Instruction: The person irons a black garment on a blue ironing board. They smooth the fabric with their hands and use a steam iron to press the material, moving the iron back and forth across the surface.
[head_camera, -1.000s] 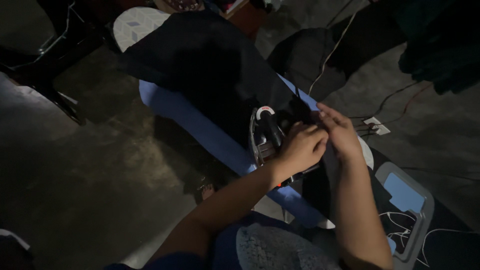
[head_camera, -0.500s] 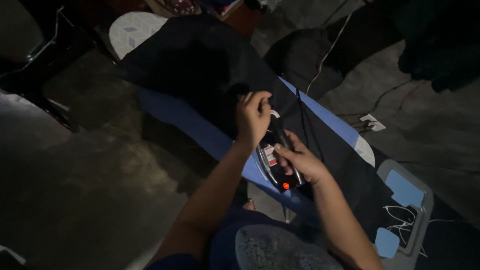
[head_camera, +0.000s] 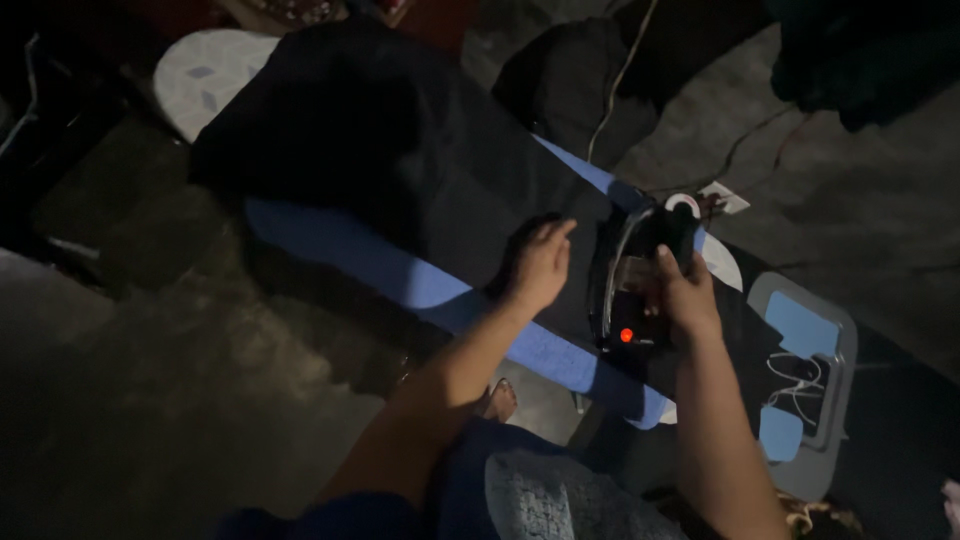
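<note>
— Gripping what, exactly?
— An electric iron (head_camera: 640, 280), red lamp lit; the right hand (head_camera: 685, 295) is closed around its handle, near the board's right end.
— And the other of the two hands?
— The left hand (head_camera: 540, 265) lies flat, fingers loose, on the dark garment (head_camera: 400, 160) spread over the blue ironing board (head_camera: 400, 285).
— Nearby?
— A grey tray (head_camera: 805, 345) just right of it, cables on the concrete floor (head_camera: 150, 400).

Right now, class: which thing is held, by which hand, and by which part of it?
The right hand grips the iron by its handle. The left hand holds nothing, resting flat on the dark cloth.
</note>
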